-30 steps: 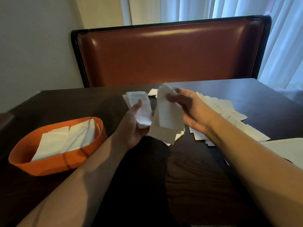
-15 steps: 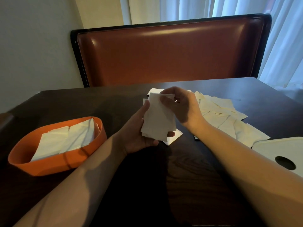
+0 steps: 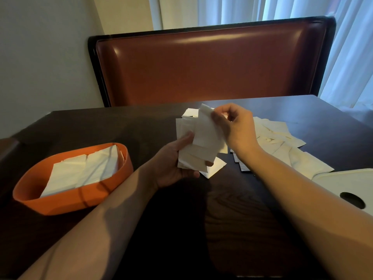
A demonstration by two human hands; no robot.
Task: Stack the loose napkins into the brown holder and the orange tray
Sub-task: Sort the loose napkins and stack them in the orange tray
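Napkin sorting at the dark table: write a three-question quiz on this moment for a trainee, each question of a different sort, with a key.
1. True or false: the orange tray already has napkins in it.
2. Multiple choice: what does the left hand hold? A) a bundle of napkins B) the tray C) nothing
3. Fill the gap: the loose napkins still on the table lie to the person's ____ of the held bundle.

Key
1. True: white napkins lie flat inside it.
2. A: thumb on top, fingers curled beneath, while the right hand pinches the top napkin at its upper edge.
3. Right.
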